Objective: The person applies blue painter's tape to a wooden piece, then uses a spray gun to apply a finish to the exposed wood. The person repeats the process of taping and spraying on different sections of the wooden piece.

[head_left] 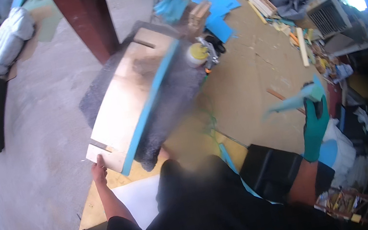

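A curved plywood board (118,101) with a slot near each end lies on a dark grey padded support (165,118). A teal foam strip (150,103) runs along its right edge. My bare left hand (99,170) grips the board's near left corner, thumb on top and the other fingers mostly hidden. Out to the right, my right hand (316,124), in a green glove, is closed around a light teal piece of foam (293,100), blurred by motion. Beyond the board's right side stands a spray gun with a yellow-topped white cup (197,55).
Blue foam sheets (220,9) and wood blocks (199,14) lie past the board. A dark red post (88,21) rises behind it. Black cushions (270,166) sit near my right arm. Scraps and a grey box-shaped machine (326,13) line the right side.
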The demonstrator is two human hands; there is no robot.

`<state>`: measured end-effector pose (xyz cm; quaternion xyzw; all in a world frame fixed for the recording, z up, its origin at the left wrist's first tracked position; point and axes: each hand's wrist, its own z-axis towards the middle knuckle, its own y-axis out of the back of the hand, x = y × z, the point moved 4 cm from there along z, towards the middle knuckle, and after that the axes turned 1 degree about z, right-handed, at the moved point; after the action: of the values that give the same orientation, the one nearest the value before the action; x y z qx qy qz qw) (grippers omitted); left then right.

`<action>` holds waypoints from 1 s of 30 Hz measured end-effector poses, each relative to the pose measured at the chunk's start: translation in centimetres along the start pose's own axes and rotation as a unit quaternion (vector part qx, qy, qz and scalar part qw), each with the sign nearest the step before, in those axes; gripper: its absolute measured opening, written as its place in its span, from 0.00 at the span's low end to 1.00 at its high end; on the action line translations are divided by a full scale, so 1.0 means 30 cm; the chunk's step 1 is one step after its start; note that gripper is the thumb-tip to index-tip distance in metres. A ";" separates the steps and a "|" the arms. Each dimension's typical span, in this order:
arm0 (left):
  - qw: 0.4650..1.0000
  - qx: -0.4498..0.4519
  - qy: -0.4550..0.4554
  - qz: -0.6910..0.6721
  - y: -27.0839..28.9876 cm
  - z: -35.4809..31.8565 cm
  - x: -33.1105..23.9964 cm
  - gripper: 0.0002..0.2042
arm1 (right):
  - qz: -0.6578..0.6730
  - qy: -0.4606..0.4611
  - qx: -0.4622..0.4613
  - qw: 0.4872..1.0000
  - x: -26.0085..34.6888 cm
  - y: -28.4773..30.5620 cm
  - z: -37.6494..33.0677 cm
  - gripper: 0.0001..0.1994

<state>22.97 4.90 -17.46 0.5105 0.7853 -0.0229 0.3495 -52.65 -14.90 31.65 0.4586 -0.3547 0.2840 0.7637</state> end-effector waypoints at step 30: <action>0.827 0.448 -0.079 -0.331 -1.295 -1.402 -0.896 0.30 | 0.437 -0.032 0.057 0.897 -0.016 0.421 0.453 0.25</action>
<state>-24.60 -18.29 17.20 0.3168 0.7802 -0.5271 0.1145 -66.35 -21.92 42.01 0.3093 -0.5268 0.5939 0.5235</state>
